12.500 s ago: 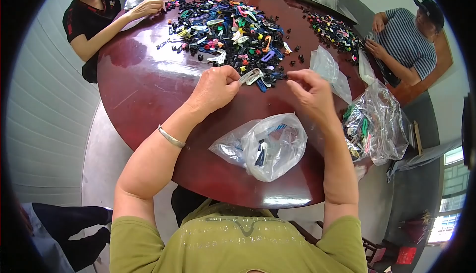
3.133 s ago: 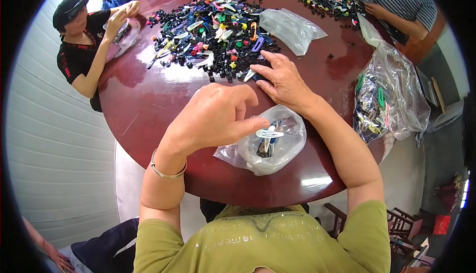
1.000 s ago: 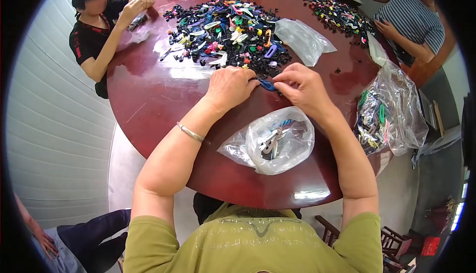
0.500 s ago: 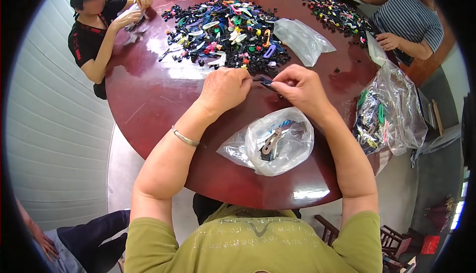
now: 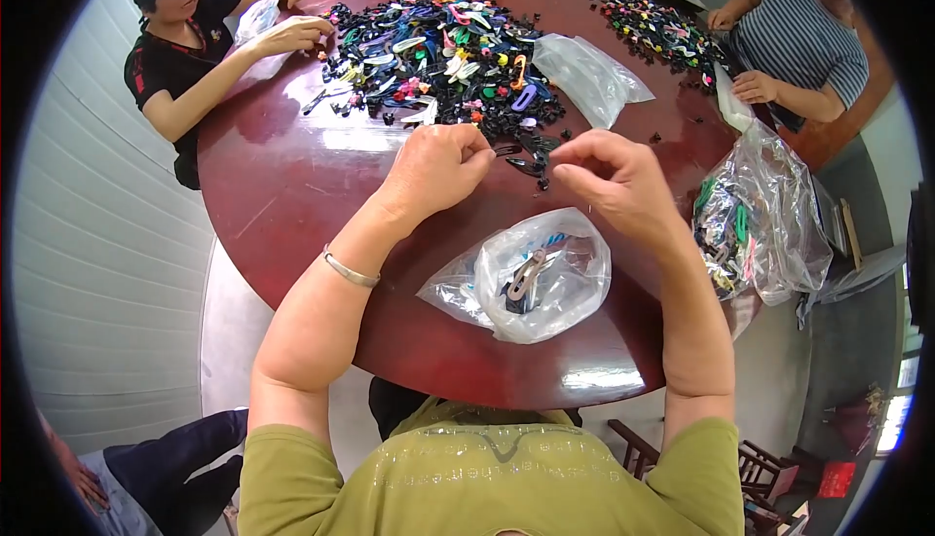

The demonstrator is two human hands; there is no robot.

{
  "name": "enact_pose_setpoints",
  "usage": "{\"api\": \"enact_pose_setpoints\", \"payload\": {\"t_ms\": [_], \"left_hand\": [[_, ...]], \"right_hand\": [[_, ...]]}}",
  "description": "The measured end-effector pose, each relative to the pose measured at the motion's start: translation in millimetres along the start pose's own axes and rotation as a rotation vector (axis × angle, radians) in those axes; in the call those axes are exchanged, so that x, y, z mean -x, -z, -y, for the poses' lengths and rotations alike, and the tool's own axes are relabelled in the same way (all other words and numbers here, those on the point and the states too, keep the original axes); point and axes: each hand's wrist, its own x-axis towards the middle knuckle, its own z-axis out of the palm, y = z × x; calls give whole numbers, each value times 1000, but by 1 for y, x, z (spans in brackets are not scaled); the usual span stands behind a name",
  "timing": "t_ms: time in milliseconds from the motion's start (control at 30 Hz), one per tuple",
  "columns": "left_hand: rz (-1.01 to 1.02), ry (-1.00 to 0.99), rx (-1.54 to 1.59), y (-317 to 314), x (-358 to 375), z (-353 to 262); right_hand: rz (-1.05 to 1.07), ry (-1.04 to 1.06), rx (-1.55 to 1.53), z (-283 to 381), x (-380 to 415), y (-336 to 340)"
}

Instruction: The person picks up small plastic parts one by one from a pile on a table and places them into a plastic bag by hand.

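Observation:
A mixed heap of hair clips (image 5: pixel 429 59), many black and others brightly coloured, lies on the dark red table. At its near edge my left hand (image 5: pixel 440 164) is closed in a pinch, with a slim black hair clip (image 5: pixel 507 149) at its fingertips. To the right, my right hand (image 5: pixel 618 181) is open, thumb and forefinger apart and nothing visible between them. Between the hands, loose black clips (image 5: pixel 529 165) rest on the tabletop. Nearer me stands an open clear plastic bag (image 5: pixel 594 288) holding some clips, a brownish one (image 5: pixel 527 275) on top.
A large clear bag of clips (image 5: pixel 779 205) sits at the table's right edge. Another plastic bag (image 5: pixel 594 83) lies beside the heap. A co-worker's hands (image 5: pixel 297 35) reach to the heap's left side; another person (image 5: pixel 808 44) sits by a smaller clip pile (image 5: pixel 657 35).
My right hand has opened and drawn back to the right, leaving black clips on the table. My left hand stays pinched nearby. The left co-worker's hand has moved to the heap.

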Motion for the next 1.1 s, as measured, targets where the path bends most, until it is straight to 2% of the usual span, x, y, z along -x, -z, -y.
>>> {"api": "enact_pose_setpoints", "payload": {"t_ms": [100,233,333,433,567,667,700,733,800,867,900,1000,1100], "left_hand": [[55,-10,147,1,3,-10],[108,-57,259,6,8,-27],[149,-12,333,7,10,-33],[173,117,403,9,6,-32],[27,42,214,-3,1,-15],[-112,-291,-166,-13,-6,5],[-114,-295,-209,-13,-9,5],[-117,-299,-252,-13,-11,4],[-96,-306,-352,-15,-13,7],[-47,-307,-463,-23,-11,18],[7,-246,-427,-23,-10,15],[60,-257,-379,-20,-10,14],[93,-300,-331,-12,-9,12]], "right_hand": [[-63,132,138,-14,-4,-11],[-19,107,116,-9,-3,-17],[-26,83,36,-11,-3,-17],[-89,59,-10,0,0,-6],[116,-45,-165,26,11,19],[183,174,-84,33,10,13],[119,-49,-209,30,7,10],[-21,-43,-167,21,0,6],[-157,44,106,-23,-17,6],[-165,23,367,-48,-22,-2],[-168,11,498,-53,-23,-4],[-168,50,595,-55,-27,-19],[-134,47,560,-48,-26,-24]]}}
